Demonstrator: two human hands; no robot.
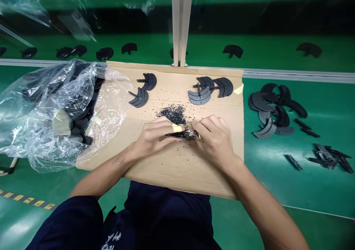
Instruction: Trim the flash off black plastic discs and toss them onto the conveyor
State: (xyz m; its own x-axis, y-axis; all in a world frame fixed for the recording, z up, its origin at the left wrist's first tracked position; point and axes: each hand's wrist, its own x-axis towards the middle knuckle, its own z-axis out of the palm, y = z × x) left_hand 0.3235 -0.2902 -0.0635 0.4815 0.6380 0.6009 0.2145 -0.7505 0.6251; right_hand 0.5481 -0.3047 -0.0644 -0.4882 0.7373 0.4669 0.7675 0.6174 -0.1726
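No writing is legible; on the cardboard sheet (pixel 172 165), below the black shavings (pixel 174 114), the left hand (pixel 155 137) pinches a black part (pixel 174 135) while the right hand (pixel 215 139) closes around a small metal tool (pixel 191 133) touching it.

One cardboard sheet (pixel 177 168) carries four groups of black crescent parts (pixel 206 89) and one heap of black crumbs (pixel 174 114). One plastic bag (pixel 50 113) holds more parts, too many to count. Two hands (pixel 155 137) work together.

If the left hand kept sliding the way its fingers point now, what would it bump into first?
The left hand points right, and its fingertips already nearly meet the right hand over a small metal tool. It would likely meet that tool and those fingers first.
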